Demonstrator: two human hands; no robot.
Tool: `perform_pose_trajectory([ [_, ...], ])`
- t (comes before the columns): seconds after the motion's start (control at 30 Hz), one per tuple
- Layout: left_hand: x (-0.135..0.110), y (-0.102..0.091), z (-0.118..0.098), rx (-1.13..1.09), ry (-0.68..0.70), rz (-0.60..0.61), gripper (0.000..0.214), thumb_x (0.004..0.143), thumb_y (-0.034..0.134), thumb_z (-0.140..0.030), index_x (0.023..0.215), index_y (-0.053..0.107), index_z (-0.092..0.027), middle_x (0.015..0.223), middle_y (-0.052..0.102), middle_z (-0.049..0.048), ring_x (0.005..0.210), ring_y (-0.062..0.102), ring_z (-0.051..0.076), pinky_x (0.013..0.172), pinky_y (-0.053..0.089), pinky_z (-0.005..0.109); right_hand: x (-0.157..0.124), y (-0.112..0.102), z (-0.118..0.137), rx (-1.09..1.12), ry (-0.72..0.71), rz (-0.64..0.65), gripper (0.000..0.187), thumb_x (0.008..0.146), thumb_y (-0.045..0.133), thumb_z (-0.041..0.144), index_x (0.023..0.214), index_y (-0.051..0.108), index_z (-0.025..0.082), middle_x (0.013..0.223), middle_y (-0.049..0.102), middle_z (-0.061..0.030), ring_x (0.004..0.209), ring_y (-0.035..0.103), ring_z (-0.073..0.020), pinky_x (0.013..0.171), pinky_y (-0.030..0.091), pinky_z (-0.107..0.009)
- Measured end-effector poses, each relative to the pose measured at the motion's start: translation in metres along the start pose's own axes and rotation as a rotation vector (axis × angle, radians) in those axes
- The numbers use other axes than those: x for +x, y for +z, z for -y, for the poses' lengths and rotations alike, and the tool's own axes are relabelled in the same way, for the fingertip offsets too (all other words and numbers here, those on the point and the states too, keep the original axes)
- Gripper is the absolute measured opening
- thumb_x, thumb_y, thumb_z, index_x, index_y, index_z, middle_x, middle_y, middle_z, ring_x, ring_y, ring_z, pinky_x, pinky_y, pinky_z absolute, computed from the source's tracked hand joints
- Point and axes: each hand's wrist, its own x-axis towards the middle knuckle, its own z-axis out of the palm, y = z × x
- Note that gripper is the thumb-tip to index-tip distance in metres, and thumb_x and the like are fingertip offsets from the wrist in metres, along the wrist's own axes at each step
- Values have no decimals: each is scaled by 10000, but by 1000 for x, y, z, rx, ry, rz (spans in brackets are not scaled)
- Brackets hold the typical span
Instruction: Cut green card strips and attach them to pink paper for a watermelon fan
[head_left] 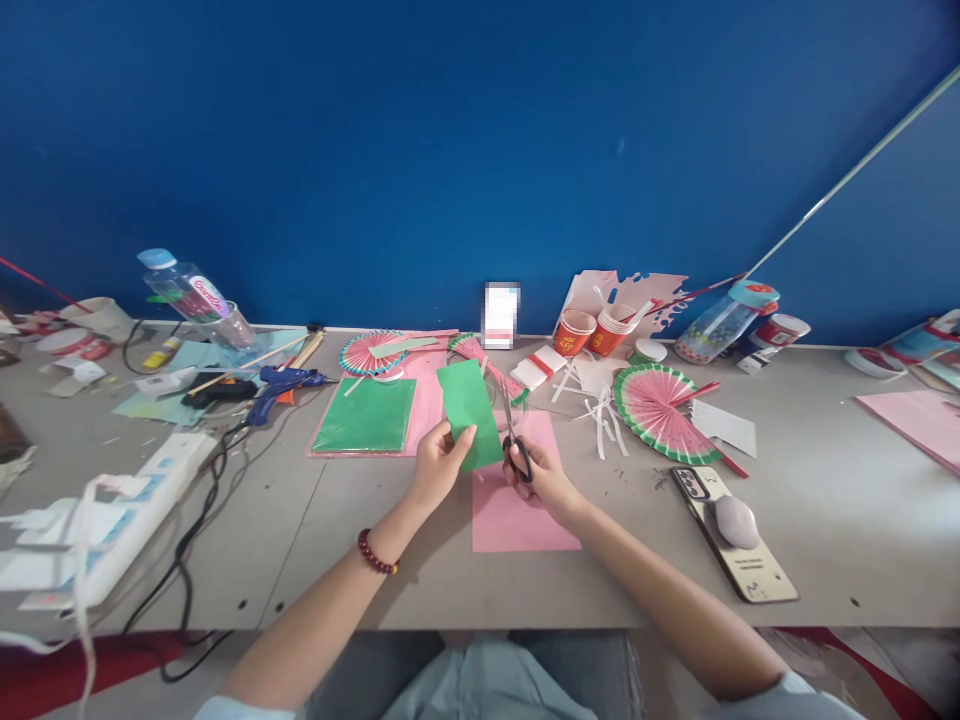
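My left hand [439, 462] pinches the lower edge of a green paper strip [468, 410] and holds it upright above the table. My right hand [541, 478] grips a pair of scissors [514, 440] by the handles, blades pointing up along the strip's right edge. Under both hands lies a pink paper sheet [517, 515]. A red bead bracelet [375, 553] sits on my left wrist.
A green sheet on pink paper [365, 415] lies left, with a blue glue gun [281, 385], cables and a white power strip [112, 520] beyond. Right: a watermelon paper fan [660, 410], white paper strips, paper cups [592, 330], a phone [731, 530]. Bottles stand by the blue wall.
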Motion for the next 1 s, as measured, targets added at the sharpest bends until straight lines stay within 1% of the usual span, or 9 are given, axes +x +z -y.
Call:
perform_pose_trajectory([
  [0.17,5,-7,0,9,55,-162,351,738,682,-480,644,521,-182,512,431,-67,454,419,74,430,362,185,-1,1,-3,-106,32,119,480,750,580,664,859,416,227,603,509,84,385,308,-22,332,183,-133],
  [0.23,7,-9,-1,26,82,-229,400,738,686,-470,584,448,-188,491,361,-80,436,374,63,412,332,176,-2,1,-3,-145,35,131,457,769,570,650,873,424,229,635,514,76,400,320,-28,320,201,-130],
  [0.3,7,-10,-4,47,104,-268,435,743,685,-462,559,397,-193,484,324,-84,428,345,57,404,315,172,-4,1,-2,-175,39,133,440,781,561,640,883,432,232,665,518,69,411,333,-32,309,212,-131],
  [0.37,7,-10,-8,62,120,-287,437,747,684,-455,557,388,-194,482,325,-83,428,345,56,405,316,171,-6,2,0,-202,45,128,426,788,552,635,887,438,236,675,515,68,413,340,-36,300,220,-134],
  [0.57,5,-9,-15,13,114,-306,365,752,663,-490,639,490,-189,503,395,-75,426,365,65,399,356,182,-8,2,2,-233,80,139,374,788,584,575,849,435,238,622,490,86,401,323,-33,321,220,-135],
  [0.73,5,-10,-19,-5,117,-382,396,740,690,-465,597,439,-194,496,378,-78,422,366,62,393,344,182,-8,2,0,-214,65,149,342,797,586,537,842,436,232,614,475,86,402,323,-35,331,210,-141],
  [0.87,5,-11,-19,2,120,-385,396,756,680,-453,593,427,-196,490,374,-77,420,378,65,388,334,183,-7,1,-3,-221,49,155,327,813,577,526,840,443,229,602,467,89,399,326,-34,341,222,-147],
  [1.0,6,-11,-17,22,129,-377,390,749,684,-450,593,436,-194,497,382,-75,428,382,65,394,341,180,-6,-1,-5,-256,54,149,350,796,594,543,833,444,229,588,454,90,406,343,-41,345,239,-152],
])
